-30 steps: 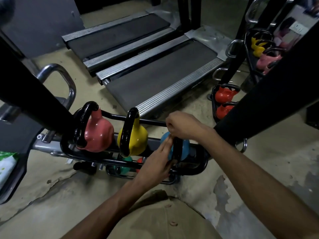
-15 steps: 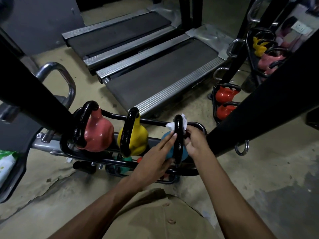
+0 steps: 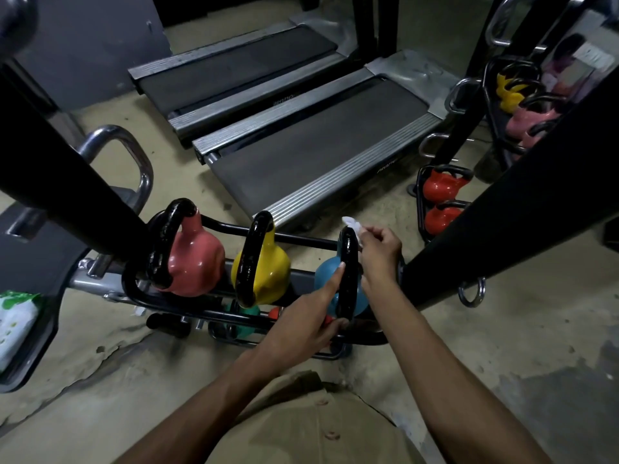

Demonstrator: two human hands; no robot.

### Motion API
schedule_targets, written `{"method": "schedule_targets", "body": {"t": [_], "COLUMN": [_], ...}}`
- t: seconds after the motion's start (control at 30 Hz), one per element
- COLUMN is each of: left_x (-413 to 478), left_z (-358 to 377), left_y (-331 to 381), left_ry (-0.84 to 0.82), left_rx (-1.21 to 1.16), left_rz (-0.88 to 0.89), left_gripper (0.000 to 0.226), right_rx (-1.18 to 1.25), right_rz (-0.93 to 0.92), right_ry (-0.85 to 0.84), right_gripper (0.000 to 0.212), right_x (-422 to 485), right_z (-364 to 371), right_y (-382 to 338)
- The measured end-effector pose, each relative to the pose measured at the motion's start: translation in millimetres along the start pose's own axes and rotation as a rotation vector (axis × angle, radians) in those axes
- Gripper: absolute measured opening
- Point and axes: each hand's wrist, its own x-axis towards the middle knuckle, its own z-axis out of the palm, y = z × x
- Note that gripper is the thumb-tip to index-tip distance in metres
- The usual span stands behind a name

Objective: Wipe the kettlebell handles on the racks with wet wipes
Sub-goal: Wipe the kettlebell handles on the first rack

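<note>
Three kettlebells with black handles stand on a low black rack (image 3: 134,293): a pink kettlebell (image 3: 194,262), a yellow kettlebell (image 3: 268,272) and a blue kettlebell (image 3: 326,276). My right hand (image 3: 380,252) pinches a white wet wipe (image 3: 351,224) against the top right of the blue kettlebell's handle (image 3: 348,272). My left hand (image 3: 308,319) holds that handle low down, index finger stretched up its left side. More small kettlebells sit half hidden on the shelf below.
Two treadmills (image 3: 301,139) lie beyond the rack. A thick black post (image 3: 67,185) crosses at the left, another (image 3: 522,209) at the right. Red kettlebells (image 3: 442,187) and a further rack stand at right. A green and white wipes pack (image 3: 13,323) lies far left.
My right hand came off the top of the handle onto its right side, uncovering the wipe, then slid up toward the top. My left hand stays at the handle's left side.
</note>
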Motion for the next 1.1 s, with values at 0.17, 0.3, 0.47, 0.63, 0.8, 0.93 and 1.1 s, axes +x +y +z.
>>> {"method": "schedule_targets", "body": {"t": [0.17,0.3,0.47,0.63,0.8,0.93,1.1], "left_x": [0,1,3,3,0,-1,-1], "left_z": [1,4,5,6,6,3,1], "left_y": [-3,-7,-9,-8,-5,-2,1], "left_ry": [-0.012,-0.023,-0.036,-0.030,0.000,-0.001,-0.028], "left_rx": [-0.021,0.023,0.025,0.060,0.065,0.081,0.080], "left_rz": [-0.007,-0.003,0.002,-0.005,-0.011,-0.026,-0.039], "left_gripper": [0.100,0.102,0.106,0.108,0.109,0.109,0.108], "right_rx": [-0.674,-1.290,-1.836,-1.652,-1.033,-0.286,0.347], "right_rz": [-0.288,-0.486,-0.658,-0.585,-0.509,-0.047,0.538], "right_ry": [-0.323,-0.680,-0.904,-0.672,-0.291,-0.127,-0.370], "right_gripper": [0.016,0.021,0.016,0.020,0.029,0.027,0.037], "right_x": [30,33,8,26,14,-13,-19], "right_z": [11,34,57,41,-3,-18,-15], "right_y": [-29,-62,-70,-72,-44,-7,-7]}}
